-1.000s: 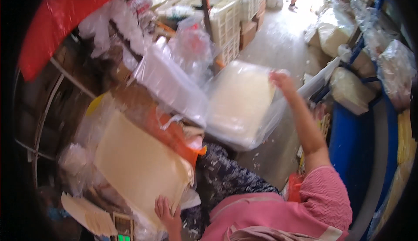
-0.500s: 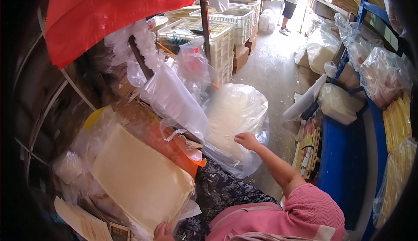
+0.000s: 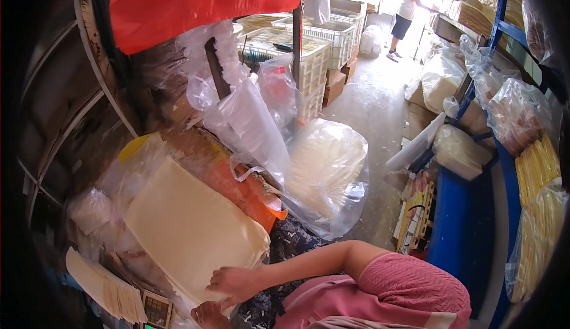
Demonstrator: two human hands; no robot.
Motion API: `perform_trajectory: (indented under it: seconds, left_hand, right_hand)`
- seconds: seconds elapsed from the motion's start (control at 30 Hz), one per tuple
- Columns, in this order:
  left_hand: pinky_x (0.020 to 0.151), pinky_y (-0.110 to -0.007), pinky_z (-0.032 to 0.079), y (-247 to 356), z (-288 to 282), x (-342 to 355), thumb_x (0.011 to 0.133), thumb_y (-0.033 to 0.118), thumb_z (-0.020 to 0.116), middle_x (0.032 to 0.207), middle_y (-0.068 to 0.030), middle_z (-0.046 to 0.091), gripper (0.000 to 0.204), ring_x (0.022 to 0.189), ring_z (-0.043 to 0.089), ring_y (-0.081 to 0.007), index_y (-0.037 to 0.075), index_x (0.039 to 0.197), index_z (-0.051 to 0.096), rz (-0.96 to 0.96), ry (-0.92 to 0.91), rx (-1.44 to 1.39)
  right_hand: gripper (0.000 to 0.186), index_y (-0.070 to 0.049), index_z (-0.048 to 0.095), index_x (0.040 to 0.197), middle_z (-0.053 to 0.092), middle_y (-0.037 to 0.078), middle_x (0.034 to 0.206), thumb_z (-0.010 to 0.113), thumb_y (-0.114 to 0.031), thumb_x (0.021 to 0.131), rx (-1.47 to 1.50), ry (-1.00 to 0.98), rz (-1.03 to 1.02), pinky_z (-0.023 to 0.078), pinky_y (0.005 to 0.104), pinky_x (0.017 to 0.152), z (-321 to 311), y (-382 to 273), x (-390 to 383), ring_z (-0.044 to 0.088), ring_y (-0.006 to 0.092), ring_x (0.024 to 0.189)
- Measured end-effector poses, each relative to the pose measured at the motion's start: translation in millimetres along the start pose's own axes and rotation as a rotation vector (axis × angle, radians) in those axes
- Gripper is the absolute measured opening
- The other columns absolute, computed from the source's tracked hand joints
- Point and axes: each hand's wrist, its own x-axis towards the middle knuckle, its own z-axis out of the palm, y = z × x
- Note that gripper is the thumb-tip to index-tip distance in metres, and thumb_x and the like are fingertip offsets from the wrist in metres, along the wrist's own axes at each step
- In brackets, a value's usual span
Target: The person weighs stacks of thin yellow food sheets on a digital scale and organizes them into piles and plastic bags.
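A stack of thin, flexible cream sheets (image 3: 193, 222) lies at a slant on the work surface at the left. At its near corner, my left hand (image 3: 209, 316) has its fingers bent round the sheets' edge. My right hand (image 3: 234, 283) rests just above the left, its fingers curled down on the top sheet near the same corner. What lies beneath those fingertips is hidden. Clear plastic film (image 3: 107, 192) surrounds the stack's far left side, and orange plastic (image 3: 240, 189) lies along its right side.
A clear bag of cream sheets (image 3: 326, 168) stands ahead. Beside my left hand are a smaller sheet pile (image 3: 107, 287) and a small device with keys (image 3: 157, 310). White crates (image 3: 314, 62) line the aisle. A blue rack (image 3: 463, 210) stands right. A person (image 3: 407, 17) works far off.
My right hand has come back from beside the clear bag to the cream stack's near corner, close to my left hand. The view has shifted slightly.
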Motion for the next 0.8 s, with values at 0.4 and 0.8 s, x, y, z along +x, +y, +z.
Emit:
perform_trajectory:
  seconds: [0.4,0.8]
  left_hand:
    - [0.078,-0.042,0.045,4,24,-40,0.081,0.006,0.062,0.088,-0.0099,0.061,0.013,0.085,0.059,-0.0265,0.007,0.094,0.062,-0.132,0.33,-0.11]
    - [0.086,-0.042,0.043,-21,20,-40,0.084,0.014,0.058,0.104,-0.0154,0.059,0.021,0.1,0.053,-0.033,0.001,0.1,0.06,-0.331,0.274,-0.448]
  right_hand:
    - [0.014,-0.007,0.062,0.073,0.058,0.007,0.084,0.066,-0.018,0.067,-0.155,-0.256,0.196,0.051,0.0346,0.069,76,24,37,0.059,0.0262,0.085]
    - [0.03,-0.005,0.061,0.066,0.055,0.0,0.056,0.081,-0.028,0.07,0.59,-0.024,0.638,0.042,0.0238,0.051,25,38,34,0.049,0.0066,0.057]
